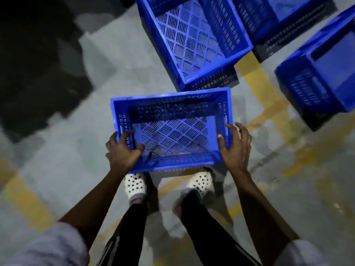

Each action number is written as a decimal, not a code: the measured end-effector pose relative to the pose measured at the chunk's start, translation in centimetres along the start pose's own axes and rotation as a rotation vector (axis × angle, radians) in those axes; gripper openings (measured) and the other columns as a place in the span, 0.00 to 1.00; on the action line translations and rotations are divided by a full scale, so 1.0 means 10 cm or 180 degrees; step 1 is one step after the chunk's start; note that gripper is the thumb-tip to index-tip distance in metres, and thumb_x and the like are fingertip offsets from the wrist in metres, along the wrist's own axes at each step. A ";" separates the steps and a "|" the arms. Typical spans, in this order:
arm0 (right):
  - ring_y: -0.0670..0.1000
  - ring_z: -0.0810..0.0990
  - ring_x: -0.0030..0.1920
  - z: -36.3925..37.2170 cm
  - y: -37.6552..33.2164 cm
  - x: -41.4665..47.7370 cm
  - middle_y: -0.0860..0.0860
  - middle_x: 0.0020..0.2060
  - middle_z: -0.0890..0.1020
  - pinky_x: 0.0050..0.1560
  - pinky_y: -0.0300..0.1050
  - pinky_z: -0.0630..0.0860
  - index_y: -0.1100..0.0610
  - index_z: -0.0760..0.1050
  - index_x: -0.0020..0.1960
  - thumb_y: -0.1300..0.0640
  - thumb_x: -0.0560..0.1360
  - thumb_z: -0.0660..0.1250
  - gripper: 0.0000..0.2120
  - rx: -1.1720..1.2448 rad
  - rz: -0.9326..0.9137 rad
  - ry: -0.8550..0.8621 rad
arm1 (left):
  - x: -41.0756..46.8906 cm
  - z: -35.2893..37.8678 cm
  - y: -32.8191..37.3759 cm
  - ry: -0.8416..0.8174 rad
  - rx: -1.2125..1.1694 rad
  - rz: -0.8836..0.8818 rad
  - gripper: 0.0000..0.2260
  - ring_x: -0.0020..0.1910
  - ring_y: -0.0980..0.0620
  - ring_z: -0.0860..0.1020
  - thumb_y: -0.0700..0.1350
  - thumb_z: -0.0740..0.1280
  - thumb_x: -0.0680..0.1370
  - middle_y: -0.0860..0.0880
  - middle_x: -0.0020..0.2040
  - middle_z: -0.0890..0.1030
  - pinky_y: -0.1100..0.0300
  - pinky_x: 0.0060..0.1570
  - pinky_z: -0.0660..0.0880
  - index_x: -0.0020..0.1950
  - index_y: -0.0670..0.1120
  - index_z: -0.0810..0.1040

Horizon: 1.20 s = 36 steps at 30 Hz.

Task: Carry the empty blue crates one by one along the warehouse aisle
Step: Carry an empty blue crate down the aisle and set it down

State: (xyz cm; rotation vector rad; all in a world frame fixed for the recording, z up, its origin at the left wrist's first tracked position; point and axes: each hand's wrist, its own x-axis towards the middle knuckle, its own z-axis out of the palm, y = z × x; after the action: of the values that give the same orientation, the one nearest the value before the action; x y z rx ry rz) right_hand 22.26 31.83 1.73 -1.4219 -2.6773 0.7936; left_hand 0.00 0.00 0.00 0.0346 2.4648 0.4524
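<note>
Head camera looked straight down, and I saw the blue crate (171,131) in the middle of the frame, open side up and empty, held level between both hands above the person's white spotted shoes (135,186). The left hand (123,150) gripped the left short wall, fingers curled over the rim and thumb hooked inside by the near corner. The right hand (235,148) clasped the opposite short wall, thumb pressed inside and fingers wrapped round the outside, a little splayed. I judged that a hold on the two ends kept the load balanced and close to the body — sensible for walking with something light but wide.

Just beyond the carried crate's far rim, towards the top centre of the frame, stood a second crate (192,39), also empty, tilted in the wide-angle view. A third crate (278,16) sat at the upper right, and a fourth crate (317,83) at the right edge, well apart from the hands. Between them ran worn yellow markings (265,83) over the grey concrete floor (115,73). A dark patch (38,73) filled the upper left, and I could not tell what it was.

To my eye the second crate blocked the way straight ahead, so the carry would need to swing towards the left of the frame, where bare floor showed. The picture was smeared by motion, so finer detail of the grip was beyond me.
</note>
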 end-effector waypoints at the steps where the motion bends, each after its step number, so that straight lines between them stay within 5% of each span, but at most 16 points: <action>1: 0.63 0.69 0.75 0.18 0.12 0.05 0.53 0.78 0.69 0.65 0.66 0.76 0.45 0.75 0.76 0.45 0.82 0.68 0.22 0.0002 0.0020 -0.0025 | 0.08 0.14 -0.08 -0.0027 0.0086 -0.0057 0.40 0.84 0.33 0.63 0.67 0.78 0.72 0.40 0.87 0.62 0.27 0.75 0.68 0.81 0.58 0.73; 6: 0.67 0.64 0.79 0.83 0.37 0.34 0.55 0.85 0.58 0.69 0.74 0.69 0.40 0.65 0.81 0.48 0.79 0.72 0.33 -0.0289 0.0615 -0.0450 | 0.39 0.48 -0.32 -0.0103 0.0223 -0.0205 0.45 0.85 0.30 0.60 0.68 0.76 0.69 0.38 0.89 0.51 0.25 0.77 0.66 0.84 0.60 0.68; 11: 0.70 0.74 0.68 0.92 0.31 0.63 0.62 0.74 0.67 0.69 0.71 0.73 0.38 0.62 0.80 0.46 0.78 0.73 0.35 -0.0023 0.1153 -0.0433 | 0.61 0.34 -0.34 -0.0075 -0.0497 -0.0392 0.42 0.67 0.34 0.80 0.61 0.80 0.67 0.40 0.72 0.70 0.43 0.73 0.76 0.80 0.56 0.74; 14: 0.68 0.79 0.58 0.63 0.17 0.64 0.58 0.65 0.68 0.66 0.67 0.78 0.34 0.63 0.73 0.48 0.74 0.73 0.32 0.0279 0.1588 -0.0373 | 0.56 0.03 -0.24 -0.0163 -0.0690 -0.0466 0.41 0.62 0.35 0.82 0.55 0.84 0.65 0.41 0.70 0.75 0.39 0.69 0.80 0.75 0.60 0.70; 19: 0.71 0.78 0.58 -0.18 -0.17 0.26 0.63 0.56 0.80 0.63 0.65 0.73 0.37 0.60 0.75 0.50 0.75 0.72 0.34 0.0239 0.1684 -0.0334 | 0.15 -0.70 -0.11 0.0012 -0.0736 -0.0174 0.41 0.59 0.36 0.83 0.56 0.85 0.64 0.40 0.64 0.80 0.37 0.63 0.81 0.71 0.65 0.65; 24: 0.71 0.79 0.59 -1.38 -0.49 -0.31 0.65 0.54 0.82 0.63 0.64 0.79 0.34 0.75 0.70 0.35 0.72 0.71 0.26 0.0134 0.1769 -0.0435 | -0.84 -1.82 0.42 -0.0232 0.0051 -0.0020 0.22 0.57 0.34 0.82 0.57 0.83 0.72 0.41 0.62 0.72 0.44 0.67 0.77 0.62 0.59 0.78; 27: 0.67 0.83 0.53 -2.14 -0.56 -0.72 0.59 0.49 0.82 0.56 0.66 0.82 0.30 0.72 0.71 0.26 0.69 0.68 0.31 0.0036 0.1746 -0.0049 | -1.39 -2.45 0.63 -0.0405 0.0197 0.0410 0.26 0.54 0.33 0.83 0.60 0.81 0.71 0.43 0.62 0.68 0.42 0.68 0.80 0.67 0.58 0.79; 30: 0.66 0.82 0.53 -3.11 -0.95 -1.29 0.59 0.48 0.82 0.55 0.60 0.81 0.39 0.71 0.74 0.34 0.74 0.72 0.30 0.0245 0.1536 0.0353 | -1.91 -2.96 0.88 -0.0368 0.0003 0.0796 0.33 0.49 0.35 0.83 0.62 0.78 0.68 0.42 0.65 0.66 0.41 0.64 0.82 0.72 0.56 0.78; 33: 0.67 0.82 0.58 -3.86 -1.30 -1.72 0.62 0.57 0.82 0.57 0.60 0.80 0.45 0.62 0.78 0.38 0.77 0.74 0.35 0.0689 0.1654 0.0758 | -2.28 -3.41 1.19 -0.0035 -0.0367 0.1203 0.32 0.60 0.35 0.81 0.59 0.81 0.76 0.41 0.70 0.70 0.40 0.64 0.81 0.77 0.57 0.73; 36: 0.68 0.84 0.53 -4.40 -1.44 -2.10 0.62 0.51 0.84 0.52 0.59 0.79 0.47 0.61 0.76 0.36 0.79 0.72 0.34 0.1036 0.1755 0.1160 | -2.59 -3.82 1.51 0.0402 -0.1039 0.1489 0.31 0.69 0.41 0.79 0.56 0.79 0.81 0.44 0.71 0.79 0.45 0.68 0.77 0.80 0.55 0.70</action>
State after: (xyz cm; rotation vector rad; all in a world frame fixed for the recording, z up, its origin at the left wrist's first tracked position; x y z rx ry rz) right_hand 33.88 27.78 51.06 -1.9944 -1.8108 0.8355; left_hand -2.86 -1.13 48.43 0.4661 2.4651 1.0809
